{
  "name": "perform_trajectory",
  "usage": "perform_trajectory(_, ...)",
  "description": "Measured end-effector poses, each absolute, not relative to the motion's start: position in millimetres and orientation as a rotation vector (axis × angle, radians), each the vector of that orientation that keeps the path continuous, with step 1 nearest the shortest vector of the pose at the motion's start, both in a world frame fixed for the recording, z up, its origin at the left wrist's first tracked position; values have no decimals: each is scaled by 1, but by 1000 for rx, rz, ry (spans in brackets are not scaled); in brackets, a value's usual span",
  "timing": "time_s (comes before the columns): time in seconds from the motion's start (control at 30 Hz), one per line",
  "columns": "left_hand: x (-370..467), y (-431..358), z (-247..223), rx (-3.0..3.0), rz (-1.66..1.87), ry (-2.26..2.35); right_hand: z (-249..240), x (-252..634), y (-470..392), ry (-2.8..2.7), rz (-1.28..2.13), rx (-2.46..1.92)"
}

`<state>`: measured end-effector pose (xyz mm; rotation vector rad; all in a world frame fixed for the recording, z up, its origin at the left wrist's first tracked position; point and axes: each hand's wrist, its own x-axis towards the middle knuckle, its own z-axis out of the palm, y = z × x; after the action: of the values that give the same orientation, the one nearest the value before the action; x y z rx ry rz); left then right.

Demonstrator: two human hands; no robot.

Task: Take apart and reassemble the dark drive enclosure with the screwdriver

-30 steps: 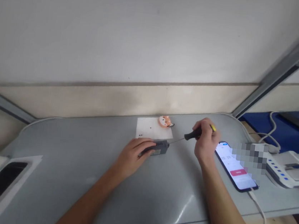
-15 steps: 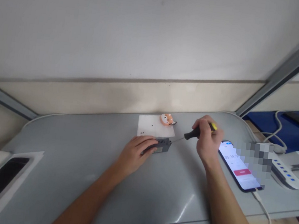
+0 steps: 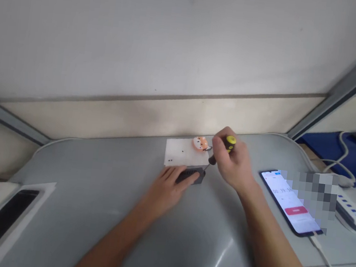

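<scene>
In the middle of the grey tabletop, my left hand [image 3: 171, 185] grips a small dark grey box with vent slots [image 3: 199, 179], fingers along its top and near side. My right hand [image 3: 231, 160] is closed around a screwdriver [image 3: 230, 143] with a black and yellow handle. Its shaft slants down to the right end of the box, and the tip seems to touch the corner there. Right behind the box lies a white sheet of paper [image 3: 176, 149] with several tiny dark specks. An orange and white animal-face case [image 3: 200, 143] with a metal clip rests on the paper.
A lit phone [image 3: 292, 206] showing a timer lies to the right, its white cable [image 3: 325, 255] running off the front edge. Beside it stands a white power strip [image 3: 352, 209]. A black flat object [image 3: 1, 220] lies on white sheets at the left. A wall closes the back.
My right hand has moved left and tipped the screwdriver more upright at the box's right end. My left fingers have shifted over the box, which looks turned. The view has shifted slightly.
</scene>
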<state>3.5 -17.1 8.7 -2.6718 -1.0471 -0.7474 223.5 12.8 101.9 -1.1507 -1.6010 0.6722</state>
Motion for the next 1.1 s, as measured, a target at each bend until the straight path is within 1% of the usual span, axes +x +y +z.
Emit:
perform_trajectory(0.37, 3, -14, 10, -2643, -806, -998, 96, 227, 13, -1539, 836, -1012)
perform_trajectory(0.53, 5, -14, 10, -2632, -814, -996, 98, 239, 15, -1555, 998, -916)
perform_trajectory(0.77, 6, -14, 7, -2661, -797, -1045, 107, 244, 8, -1662, 1131, -566)
perform_trajectory(1.1, 4, -14, 8, -2692, -770, -1021, 97, 250, 20, -1504, 1269, -486)
